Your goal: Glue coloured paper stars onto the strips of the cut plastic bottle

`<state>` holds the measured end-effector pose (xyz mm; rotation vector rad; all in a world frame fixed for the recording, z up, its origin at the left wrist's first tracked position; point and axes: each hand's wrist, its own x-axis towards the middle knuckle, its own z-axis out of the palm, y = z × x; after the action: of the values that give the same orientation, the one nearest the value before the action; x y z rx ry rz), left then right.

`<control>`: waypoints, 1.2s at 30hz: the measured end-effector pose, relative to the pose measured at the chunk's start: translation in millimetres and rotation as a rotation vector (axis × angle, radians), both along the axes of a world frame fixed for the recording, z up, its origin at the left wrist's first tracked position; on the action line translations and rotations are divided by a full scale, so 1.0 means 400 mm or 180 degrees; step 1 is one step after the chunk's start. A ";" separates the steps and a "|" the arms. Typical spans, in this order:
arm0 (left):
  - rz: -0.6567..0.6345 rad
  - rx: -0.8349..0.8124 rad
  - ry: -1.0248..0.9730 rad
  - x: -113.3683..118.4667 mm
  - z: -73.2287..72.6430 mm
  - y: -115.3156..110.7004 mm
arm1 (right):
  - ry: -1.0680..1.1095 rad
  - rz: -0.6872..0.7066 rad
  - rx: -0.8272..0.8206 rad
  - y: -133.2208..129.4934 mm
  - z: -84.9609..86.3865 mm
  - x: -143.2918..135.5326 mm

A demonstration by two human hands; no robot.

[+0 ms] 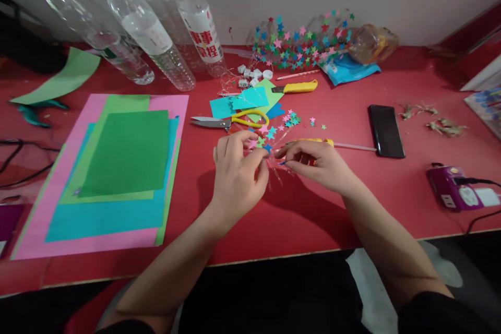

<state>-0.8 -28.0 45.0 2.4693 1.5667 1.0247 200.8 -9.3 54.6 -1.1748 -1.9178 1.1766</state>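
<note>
Over the red table, my left hand (238,175) is closed in a pinch. A blue paper star (267,148) shows at its index fingertip; what lies between the fingers is hidden. Facing it, my right hand (319,164) pinches a small blue piece (282,163) between thumb and finger. Thin clear strands show around and below both sets of fingertips. Just beyond the hands lie loose paper stars (291,119) in pink, blue and green. Yellow-handled scissors (250,117) rest behind my left hand, next to blue paper strips (252,98). A yellow object (327,142) is partly covered by my right hand.
Stacked coloured sheets (129,156) lie left, with plastic bottles (199,31) behind. A yellow cutter (299,86), strung stars (301,44) and a blue packet (348,69) are at the back. A phone (386,130) and purple power adapter (450,188) sit right.
</note>
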 end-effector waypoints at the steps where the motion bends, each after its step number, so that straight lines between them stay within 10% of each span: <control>1: -0.0001 -0.0006 0.0012 -0.001 0.001 -0.001 | -0.0021 0.0005 0.0026 -0.002 0.000 -0.002; 18: -0.0091 -0.0368 -0.0452 0.008 -0.007 0.000 | -0.0268 0.0012 0.0620 -0.018 0.005 -0.017; 36: -0.0316 -0.0230 -0.0434 0.009 -0.020 -0.001 | -0.0752 0.0184 0.2777 -0.041 -0.073 -0.017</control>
<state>2.6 -28.5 37.0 2.3494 1.4012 1.0760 194.1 -25.7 25.3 -0.7804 -2.2739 0.1335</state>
